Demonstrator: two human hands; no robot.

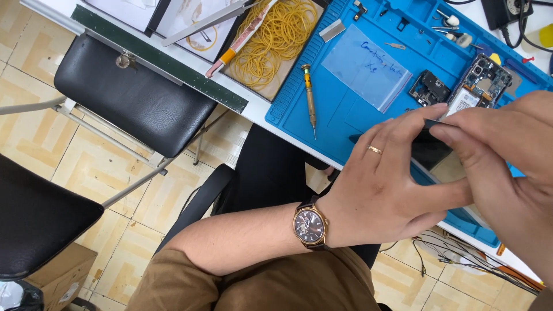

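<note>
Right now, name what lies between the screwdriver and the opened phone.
In the head view, a clear plastic bag lies on the blue mat between the screwdriver and the opened phone.

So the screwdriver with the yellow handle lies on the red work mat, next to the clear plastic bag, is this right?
Not quite: the work mat is blue, not red. The head view shows the screwdriver with the yellow handle lying on it, next to the clear plastic bag.

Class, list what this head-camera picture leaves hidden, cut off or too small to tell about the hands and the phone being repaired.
- Phone, head view: lower half hidden behind both hands.
- Dark strip pinched by the fingertips: too small to identify.
- Right hand: cut off by the right edge.
- Left hand: its palm side faces away.
- Small parts on the blue mat: too tiny to name.
</note>
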